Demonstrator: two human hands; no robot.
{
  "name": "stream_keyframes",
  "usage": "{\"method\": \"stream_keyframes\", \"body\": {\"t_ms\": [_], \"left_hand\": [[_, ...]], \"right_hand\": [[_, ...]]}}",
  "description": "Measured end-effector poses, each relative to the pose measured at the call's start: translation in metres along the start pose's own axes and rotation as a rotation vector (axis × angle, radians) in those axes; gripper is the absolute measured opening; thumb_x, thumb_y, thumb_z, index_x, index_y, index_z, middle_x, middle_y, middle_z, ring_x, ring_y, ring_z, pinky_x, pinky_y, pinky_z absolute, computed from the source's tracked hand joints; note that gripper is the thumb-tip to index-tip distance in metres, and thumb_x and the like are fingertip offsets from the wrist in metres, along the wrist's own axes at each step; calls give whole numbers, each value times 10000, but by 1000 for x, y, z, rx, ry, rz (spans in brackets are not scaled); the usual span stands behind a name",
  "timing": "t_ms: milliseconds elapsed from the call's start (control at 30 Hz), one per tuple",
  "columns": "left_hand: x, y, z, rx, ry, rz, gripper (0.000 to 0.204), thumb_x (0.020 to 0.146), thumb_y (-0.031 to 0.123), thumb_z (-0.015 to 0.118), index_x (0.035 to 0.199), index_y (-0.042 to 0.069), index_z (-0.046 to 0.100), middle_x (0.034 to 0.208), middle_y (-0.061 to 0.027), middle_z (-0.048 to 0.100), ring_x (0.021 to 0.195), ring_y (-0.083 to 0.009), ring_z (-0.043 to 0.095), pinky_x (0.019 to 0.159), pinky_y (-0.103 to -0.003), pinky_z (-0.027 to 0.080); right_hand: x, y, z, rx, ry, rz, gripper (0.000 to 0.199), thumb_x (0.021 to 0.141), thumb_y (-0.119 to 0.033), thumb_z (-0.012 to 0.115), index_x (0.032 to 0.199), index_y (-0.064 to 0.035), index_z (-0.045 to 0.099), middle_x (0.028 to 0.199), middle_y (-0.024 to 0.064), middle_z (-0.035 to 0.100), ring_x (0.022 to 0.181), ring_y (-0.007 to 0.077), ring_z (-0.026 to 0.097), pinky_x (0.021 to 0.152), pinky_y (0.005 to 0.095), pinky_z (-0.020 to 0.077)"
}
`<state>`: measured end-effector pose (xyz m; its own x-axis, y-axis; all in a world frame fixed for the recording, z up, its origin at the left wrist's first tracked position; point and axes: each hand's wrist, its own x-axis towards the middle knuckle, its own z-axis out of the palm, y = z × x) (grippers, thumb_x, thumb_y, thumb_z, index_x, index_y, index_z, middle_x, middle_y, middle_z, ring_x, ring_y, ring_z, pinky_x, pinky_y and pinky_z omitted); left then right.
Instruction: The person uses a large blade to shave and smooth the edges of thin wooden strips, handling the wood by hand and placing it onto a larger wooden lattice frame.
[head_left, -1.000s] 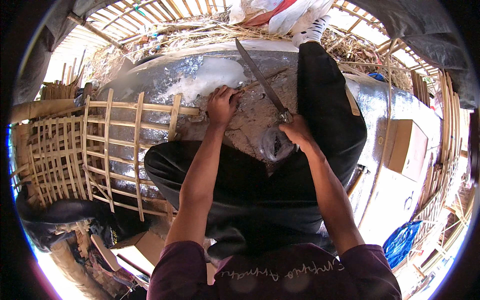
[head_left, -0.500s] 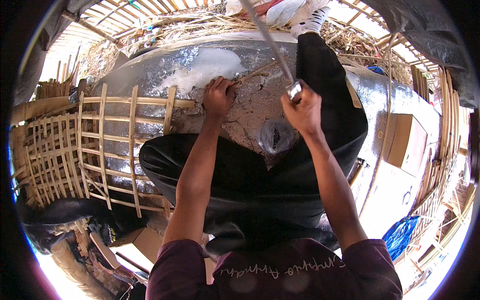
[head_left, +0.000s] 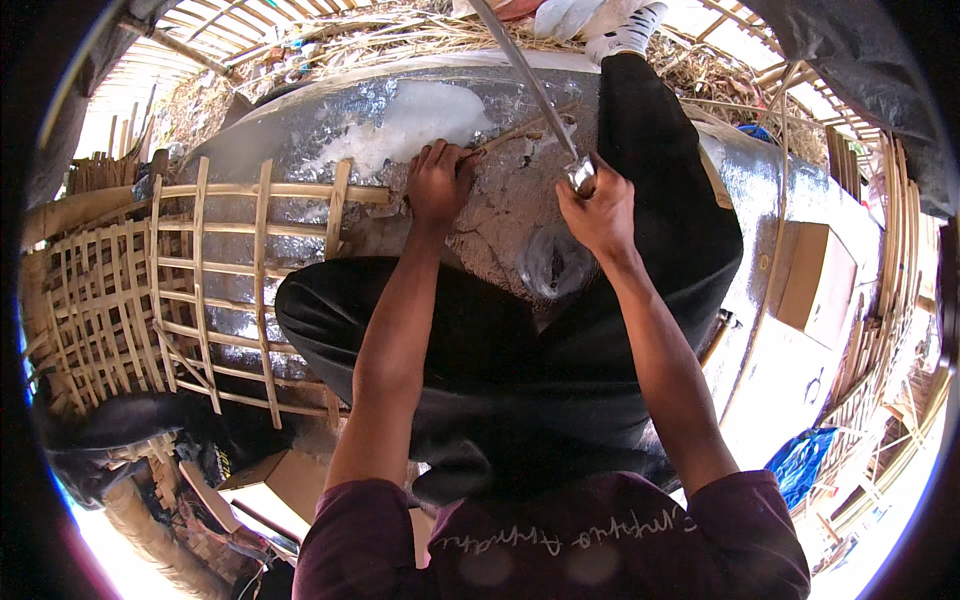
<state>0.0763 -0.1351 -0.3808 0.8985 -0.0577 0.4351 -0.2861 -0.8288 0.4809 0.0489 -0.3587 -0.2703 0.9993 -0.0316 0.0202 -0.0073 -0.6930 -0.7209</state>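
1. Widest first: the silver sheet spreads beneath everything, with a brown, crusty patch at the middle. It looks uneven, so anything braced there could rock.
2. Here's the worry: the right leg, in black cloth, stretches to the far side, just right of the blade hand. A swing straying right could catch it.
3. Over left, the bamboo lattice pokes a strip end close to the left hand; a bump there might jog that hand.
4. Now the long knife, slanting to the far side, its tip out of view! The right hand has its fingers wrapped firmly round the handle; a slack grip could let the blade twist.
5. The clear plastic bundle sits near the right hand, between the knees, where a dropping wrist could knock it.
6. Smallest, the thin stick lies on the patch, running right from the left fingertips, the blade crossing over it in view. Those fingers are curled; pinching or merely pressing, I can't tell. If it rolls, the edge could skid towards them.
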Motion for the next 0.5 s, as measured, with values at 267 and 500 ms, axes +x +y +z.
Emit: {"method": "stream_keyframes", "body": {"t_ms": [267,500], "left_hand": [[1,2,5,-29,-31,-73,175,790,233,693,836,79,625,855,-77,600,854,-298,588,756,-426,459],[9,6,8,27,10,20,136,795,199,688,838,88,621,850,-68,580,831,-293,577,740,-424,460]], "right_hand": [[-16,45,26,-212,-230,259,323,736,-216,678,1010,-47,646,928,194,670,878,381,644,749,450,519],[-18,40,22,-234,-233,307,351,741,-252,673,1028,-53,638,909,205,668,852,392,645,730,450,523]]}}
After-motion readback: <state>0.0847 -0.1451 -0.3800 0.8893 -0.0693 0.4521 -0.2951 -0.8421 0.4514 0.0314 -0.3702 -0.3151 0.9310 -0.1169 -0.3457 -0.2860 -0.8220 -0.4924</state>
